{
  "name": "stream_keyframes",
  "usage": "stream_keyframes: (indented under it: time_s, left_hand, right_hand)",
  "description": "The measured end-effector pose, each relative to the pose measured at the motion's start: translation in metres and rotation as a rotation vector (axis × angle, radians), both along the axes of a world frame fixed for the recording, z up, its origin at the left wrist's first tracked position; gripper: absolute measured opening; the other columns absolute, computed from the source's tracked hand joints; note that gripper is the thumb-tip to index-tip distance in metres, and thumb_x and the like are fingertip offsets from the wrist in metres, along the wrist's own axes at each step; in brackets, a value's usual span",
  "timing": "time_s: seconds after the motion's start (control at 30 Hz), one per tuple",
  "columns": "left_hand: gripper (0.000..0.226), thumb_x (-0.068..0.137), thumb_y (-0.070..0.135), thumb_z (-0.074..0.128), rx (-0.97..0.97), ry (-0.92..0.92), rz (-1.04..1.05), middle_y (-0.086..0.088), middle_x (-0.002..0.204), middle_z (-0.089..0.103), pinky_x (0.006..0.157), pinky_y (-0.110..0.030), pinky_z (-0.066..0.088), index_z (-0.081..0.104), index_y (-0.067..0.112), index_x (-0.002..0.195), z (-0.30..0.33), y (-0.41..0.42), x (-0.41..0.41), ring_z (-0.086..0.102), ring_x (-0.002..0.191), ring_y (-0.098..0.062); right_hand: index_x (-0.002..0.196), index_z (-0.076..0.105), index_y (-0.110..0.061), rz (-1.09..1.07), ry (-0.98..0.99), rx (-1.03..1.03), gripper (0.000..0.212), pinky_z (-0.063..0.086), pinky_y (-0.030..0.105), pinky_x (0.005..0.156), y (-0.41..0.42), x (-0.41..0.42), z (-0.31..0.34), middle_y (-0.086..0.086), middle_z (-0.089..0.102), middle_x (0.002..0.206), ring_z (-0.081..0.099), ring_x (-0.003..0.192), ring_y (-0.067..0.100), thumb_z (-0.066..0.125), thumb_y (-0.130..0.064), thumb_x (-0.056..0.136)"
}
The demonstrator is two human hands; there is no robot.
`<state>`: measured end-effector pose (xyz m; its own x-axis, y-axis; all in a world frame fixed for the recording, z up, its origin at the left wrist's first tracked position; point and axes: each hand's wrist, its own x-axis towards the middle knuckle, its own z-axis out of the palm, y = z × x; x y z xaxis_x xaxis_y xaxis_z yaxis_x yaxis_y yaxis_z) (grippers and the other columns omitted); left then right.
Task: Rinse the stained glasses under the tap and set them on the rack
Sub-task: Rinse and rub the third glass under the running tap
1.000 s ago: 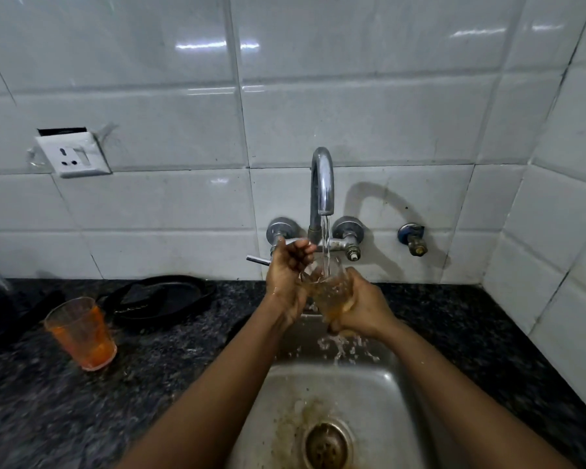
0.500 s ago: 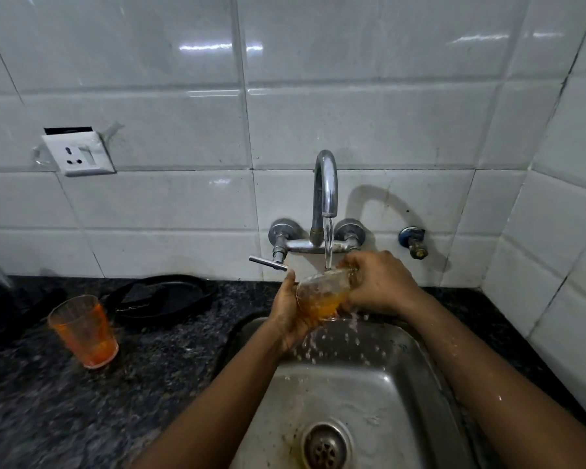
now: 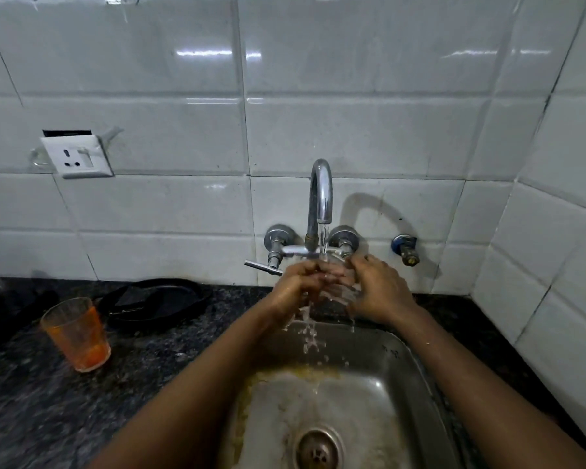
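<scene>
A clear glass (image 3: 335, 292) is held under the running tap (image 3: 320, 194), over the steel sink (image 3: 403, 367). My left hand (image 3: 296, 286) grips it from the left, its fingers over the rim. My right hand (image 3: 378, 289) holds its right side. Water streams onto the glass and spills down into the basin. The glass now looks clear, and my fingers hide most of it. A second glass (image 3: 77, 333), stained orange with residue at the bottom, stands upright on the dark counter to the left.
A black pan (image 3: 156, 302) lies on the granite counter (image 3: 48, 401) behind the orange glass. A wall socket (image 3: 77, 157) sits on the white tiles at left. The sink drain (image 3: 318, 450) has yellowish residue around it. No rack is visible.
The glass has lost its orange liquid and now looks clear. Both hands have turned it and shifted their grip under the stream. Yellow residue has washed into the basin.
</scene>
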<state>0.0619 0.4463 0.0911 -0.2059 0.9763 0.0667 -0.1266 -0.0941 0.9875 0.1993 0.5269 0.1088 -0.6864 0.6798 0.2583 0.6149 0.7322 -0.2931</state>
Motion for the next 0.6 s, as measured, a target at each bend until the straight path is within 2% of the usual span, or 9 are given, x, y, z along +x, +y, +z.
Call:
stream_keyframes:
  time_s: [0.1,0.17,0.23,0.3,0.33,0.4,0.47,0.53,0.6]
  left_hand:
    - [0.051,0.079,-0.013,0.051,-0.188,0.65,-0.223,-0.018,0.125,0.054,0.084,-0.016,0.049,0.046,0.002,0.127,0.011,0.005,0.008,0.054,0.114,-0.026]
    - [0.062,0.082,0.0,0.058,-0.199,1.293,-0.143,-0.016,0.14,0.042,0.095,-0.023,0.04,0.036,0.012,0.139,0.005,0.009,0.011,0.044,0.127,-0.031]
    - [0.059,0.089,0.011,0.052,-0.166,1.707,-0.01,-0.016,0.151,0.028,0.116,-0.03,0.013,0.029,0.013,0.143,-0.01,0.016,0.0,0.024,0.14,-0.035]
    - [0.057,0.09,0.023,0.049,-0.212,2.078,-0.031,-0.006,0.154,0.026,0.102,-0.06,-0.027,0.031,0.022,0.143,-0.012,0.018,-0.006,0.012,0.145,-0.03]
    - [0.054,0.09,0.023,0.046,-0.188,2.178,-0.048,-0.003,0.153,0.03,0.097,-0.062,-0.032,0.033,0.024,0.142,-0.017,0.023,-0.011,0.018,0.144,-0.027]
    - [0.05,0.089,0.014,0.045,-0.301,1.846,-0.121,-0.007,0.146,0.038,0.115,-0.055,-0.007,0.037,0.017,0.139,-0.021,0.034,-0.011,0.034,0.136,-0.027]
    - [0.04,0.085,0.0,0.048,-0.343,1.071,-0.361,-0.018,0.126,0.052,0.104,-0.045,0.034,0.051,0.004,0.124,0.001,0.027,0.003,0.05,0.112,-0.027]
    - [0.031,0.079,-0.002,0.049,-0.25,0.408,-0.356,-0.017,0.105,0.063,0.091,-0.043,0.046,0.062,0.001,0.107,0.011,0.021,0.0,0.059,0.097,-0.029]
    - [0.02,0.086,0.015,0.05,-0.219,0.206,-0.213,-0.011,0.089,0.068,0.081,-0.035,0.052,0.066,0.005,0.093,0.012,0.015,-0.002,0.065,0.085,-0.023]
  right_hand:
    - [0.132,0.039,-0.018,0.087,0.012,0.012,0.07,0.04,0.032,0.098,0.001,-0.005,-0.008,0.007,0.04,0.138,0.044,0.122,0.024,0.076,-0.023,0.073]
    - [0.137,0.035,-0.019,0.13,-0.028,0.045,0.08,0.035,0.035,0.105,0.0,-0.01,-0.014,0.007,0.033,0.145,0.036,0.13,0.025,0.078,-0.02,0.07]
    - [0.137,0.035,-0.022,0.101,-0.022,0.085,0.077,0.034,0.04,0.108,0.004,-0.013,-0.02,0.005,0.035,0.145,0.032,0.133,0.025,0.076,-0.023,0.072]
    - [0.137,0.035,-0.025,0.067,0.007,0.089,0.072,0.032,0.044,0.108,0.007,-0.013,-0.019,0.003,0.04,0.143,0.03,0.133,0.024,0.072,-0.028,0.075]
    - [0.137,0.036,-0.025,0.07,0.01,0.081,0.072,0.031,0.045,0.108,0.009,-0.012,-0.017,0.002,0.041,0.142,0.03,0.133,0.024,0.072,-0.03,0.075]
    - [0.135,0.038,-0.025,0.066,-0.001,0.046,0.074,0.033,0.047,0.107,0.013,-0.01,-0.015,0.003,0.046,0.138,0.035,0.13,0.025,0.075,-0.031,0.071]
    - [0.125,0.044,-0.024,0.047,0.011,-0.026,0.067,0.04,0.048,0.101,0.011,-0.008,-0.019,0.003,0.057,0.123,0.049,0.118,0.025,0.077,-0.029,0.067]
    - [0.114,0.045,-0.023,-0.01,0.001,-0.058,0.063,0.048,0.045,0.092,0.008,-0.008,-0.026,0.004,0.062,0.108,0.058,0.103,0.026,0.079,-0.033,0.063]
    - [0.12,0.04,-0.021,-0.09,-0.016,-0.035,0.071,0.051,0.039,0.084,0.002,-0.01,-0.031,0.008,0.057,0.109,0.058,0.099,0.026,0.079,-0.035,0.063]
